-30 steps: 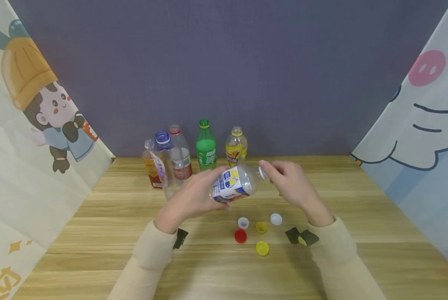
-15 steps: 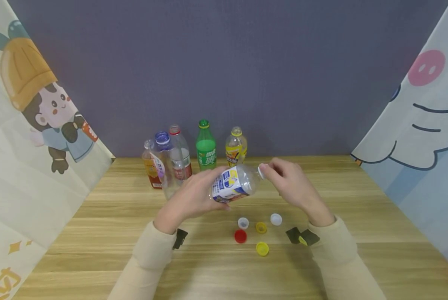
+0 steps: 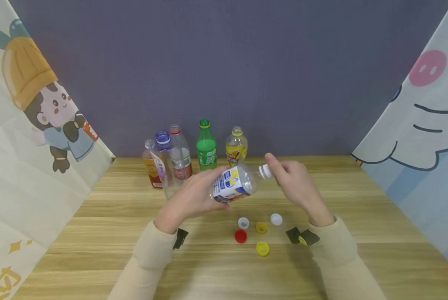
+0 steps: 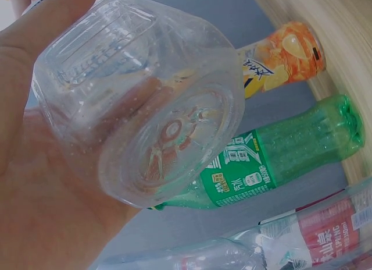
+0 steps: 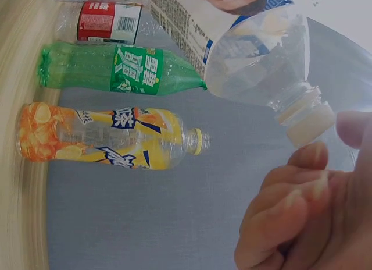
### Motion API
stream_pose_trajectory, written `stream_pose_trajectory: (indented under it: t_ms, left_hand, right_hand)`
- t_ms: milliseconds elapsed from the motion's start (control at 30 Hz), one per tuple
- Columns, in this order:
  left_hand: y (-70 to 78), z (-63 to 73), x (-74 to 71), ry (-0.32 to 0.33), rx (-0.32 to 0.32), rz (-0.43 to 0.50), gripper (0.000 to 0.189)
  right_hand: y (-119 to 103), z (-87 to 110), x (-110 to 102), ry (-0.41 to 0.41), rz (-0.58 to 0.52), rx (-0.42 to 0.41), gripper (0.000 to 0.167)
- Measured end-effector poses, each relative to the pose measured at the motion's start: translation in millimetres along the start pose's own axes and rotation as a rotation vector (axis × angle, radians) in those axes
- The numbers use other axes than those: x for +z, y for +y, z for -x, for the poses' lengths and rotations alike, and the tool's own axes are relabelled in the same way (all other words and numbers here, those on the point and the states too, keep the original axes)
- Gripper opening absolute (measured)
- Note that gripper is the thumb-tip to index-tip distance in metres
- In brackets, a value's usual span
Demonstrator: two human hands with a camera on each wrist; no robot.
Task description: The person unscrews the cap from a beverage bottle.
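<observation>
My left hand point(image 3: 194, 193) grips a clear plastic bottle point(image 3: 248, 179) around its blue, white and yellow label, holding it tilted above the table. Its neck points right and carries a white cap point(image 3: 266, 171). The bottle's clear base point(image 4: 171, 130) fills much of the left wrist view. My right hand point(image 3: 297, 185) is just beyond the cap, thumb raised and other fingers bent. The right wrist view shows the thumb and forefinger parted at the cap's end point(image 5: 314, 125); whether they touch it is hard to tell.
Behind stand uncapped bottles: a green one point(image 3: 206, 148), a yellow-labelled one point(image 3: 236, 146), a red-ringed one point(image 3: 180, 158), a blue-necked one point(image 3: 164, 146) and an amber-labelled one point(image 3: 151, 166). Loose caps lie in front, including a red cap point(image 3: 240, 236), a yellow cap point(image 3: 262, 248) and a white cap point(image 3: 276, 219).
My right thumb and fingers have shifted off the white cap, which they pinched and partly covered before; the cap now shows fully. The left hand and bottle stay almost still.
</observation>
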State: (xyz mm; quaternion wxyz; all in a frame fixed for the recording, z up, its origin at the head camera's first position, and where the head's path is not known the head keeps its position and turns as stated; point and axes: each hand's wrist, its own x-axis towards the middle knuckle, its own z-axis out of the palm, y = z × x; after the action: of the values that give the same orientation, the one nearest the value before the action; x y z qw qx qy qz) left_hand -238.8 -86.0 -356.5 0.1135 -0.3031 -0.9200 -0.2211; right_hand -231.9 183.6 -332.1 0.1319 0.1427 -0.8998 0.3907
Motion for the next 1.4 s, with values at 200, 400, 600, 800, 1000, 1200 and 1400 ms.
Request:
stream_pose_trajectory:
  t_ms: [200, 400, 600, 800, 1000, 1200, 1400]
  left_hand:
    - [0.6, 0.4, -0.1, -0.001, 0.001, 0.002, 0.102]
    - [1.2, 1.2, -1.5, 0.007, 0.007, 0.000, 0.102]
    - [0.8, 1.3, -1.4, 0.007, 0.009, -0.001, 0.102]
    - [0.5, 1.5, -1.1, 0.011, 0.008, -0.001, 0.102]
    - [0.8, 1.4, -1.0, 0.010, 0.005, -0.003, 0.102]
    - [1.8, 1.4, -1.2, 0.006, 0.005, -0.003, 0.102]
    - [2.4, 1.1, -1.1, -0.002, 0.006, 0.005, 0.101]
  right_hand:
    - [0.5, -1.1, 1.6, -0.034, 0.000, -0.006, 0.065]
    - [-1.1, 0.0, 1.1, -0.051, -0.021, -0.027, 0.060]
    - [0.0, 0.2, 0.1, -0.064, -0.028, -0.056, 0.051]
    - [0.9, 0.7, -0.4, -0.064, -0.048, -0.088, 0.042]
    - [1.7, 0.1, -0.2, -0.052, -0.051, -0.086, 0.048]
    - [1.7, 0.4, -0.4, -0.011, -0.047, -0.014, 0.063]
    - [1.7, -1.1, 0.1, -0.022, -0.016, 0.020, 0.070]
